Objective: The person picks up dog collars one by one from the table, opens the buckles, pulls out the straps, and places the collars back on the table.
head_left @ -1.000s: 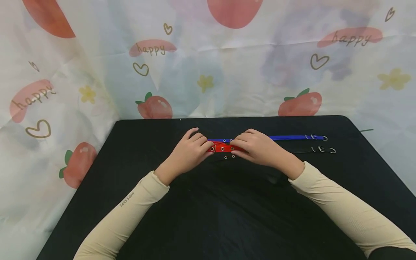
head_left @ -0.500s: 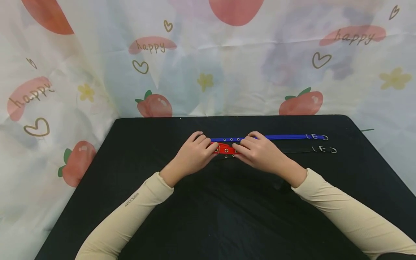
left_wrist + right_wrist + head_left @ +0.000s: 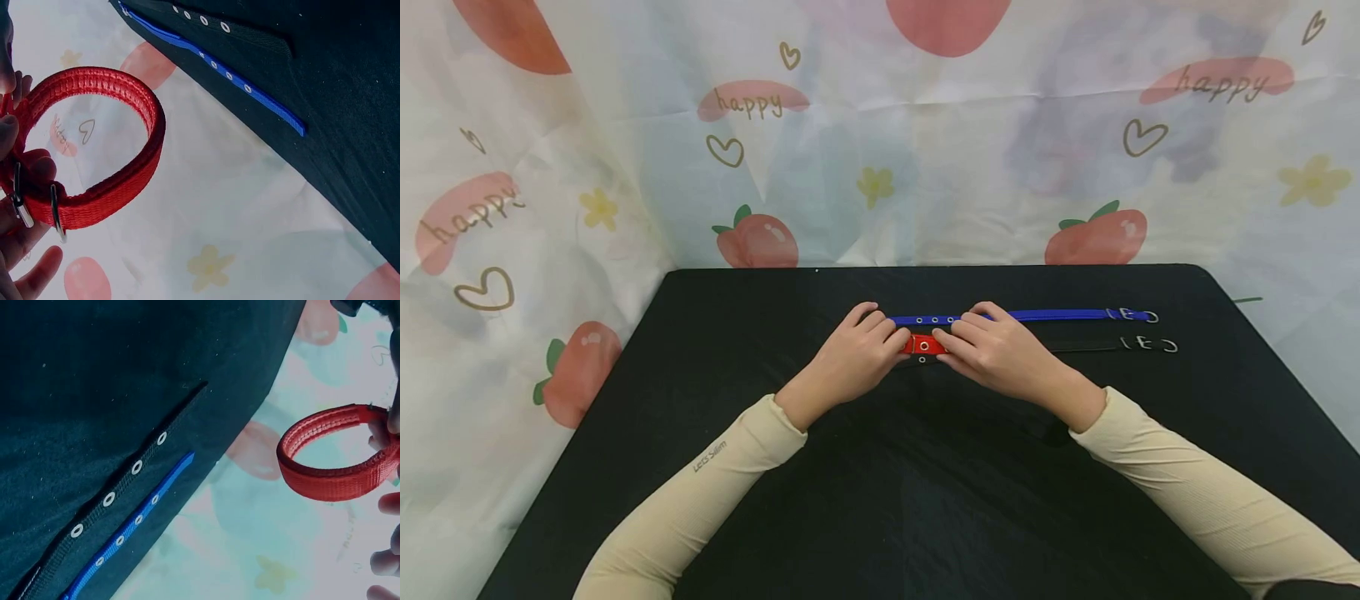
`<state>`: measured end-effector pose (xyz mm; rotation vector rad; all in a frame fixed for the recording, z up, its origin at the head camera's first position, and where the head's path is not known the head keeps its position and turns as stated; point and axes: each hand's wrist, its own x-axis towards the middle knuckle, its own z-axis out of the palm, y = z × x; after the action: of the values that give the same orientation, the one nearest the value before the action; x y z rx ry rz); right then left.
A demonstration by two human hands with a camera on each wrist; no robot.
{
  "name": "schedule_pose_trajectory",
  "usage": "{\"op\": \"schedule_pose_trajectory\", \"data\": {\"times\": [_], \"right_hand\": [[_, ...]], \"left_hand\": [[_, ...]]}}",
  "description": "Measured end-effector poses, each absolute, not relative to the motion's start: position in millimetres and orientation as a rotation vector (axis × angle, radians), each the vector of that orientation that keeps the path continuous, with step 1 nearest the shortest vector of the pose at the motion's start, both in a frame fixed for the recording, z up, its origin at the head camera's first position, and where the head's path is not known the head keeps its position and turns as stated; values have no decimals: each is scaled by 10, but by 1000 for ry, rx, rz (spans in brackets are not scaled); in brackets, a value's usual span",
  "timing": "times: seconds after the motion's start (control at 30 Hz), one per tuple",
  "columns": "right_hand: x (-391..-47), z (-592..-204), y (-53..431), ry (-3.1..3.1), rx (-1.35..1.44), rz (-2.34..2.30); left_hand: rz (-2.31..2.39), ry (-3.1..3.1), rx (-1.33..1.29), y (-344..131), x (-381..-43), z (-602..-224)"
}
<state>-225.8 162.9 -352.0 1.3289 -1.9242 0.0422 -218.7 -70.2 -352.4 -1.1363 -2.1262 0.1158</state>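
Note:
A red dog collar (image 3: 925, 344), curved into a loop, is held up between both hands. Thumb and fingers of my left hand (image 3: 863, 353) pinch it at the buckle (image 3: 22, 203), beside the metal D-ring (image 3: 57, 212). My right hand (image 3: 1000, 353) pinches the strap close by; one eyelet shows in the short stretch between the hands. Some of the buckle is hidden by fingers. In the right wrist view the loop's far side hangs free of the fingers. Behind the hands lies a blue collar (image 3: 1060, 316), with a black collar (image 3: 1101, 346) nearer the person.
Both lying collars stretch side by side across a black cloth-covered table (image 3: 880, 500), metal buckles and rings to the right, eyelets toward the left. A patterned white curtain (image 3: 955, 158) hangs behind the table and along its left side.
My left hand has shifted slightly right toward the right hand, so less of the red collar shows between them. The blue and black collars stay where they lay.

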Motion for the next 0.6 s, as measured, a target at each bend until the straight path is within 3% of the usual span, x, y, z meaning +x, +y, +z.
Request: {"op": "schedule_pose_trajectory", "data": {"times": [0.6], "right_hand": [[-2264,-3538,1627,-1931,1296,166]], "left_hand": [[56,-2235,-1182,-702,-2154,-3431]]}}
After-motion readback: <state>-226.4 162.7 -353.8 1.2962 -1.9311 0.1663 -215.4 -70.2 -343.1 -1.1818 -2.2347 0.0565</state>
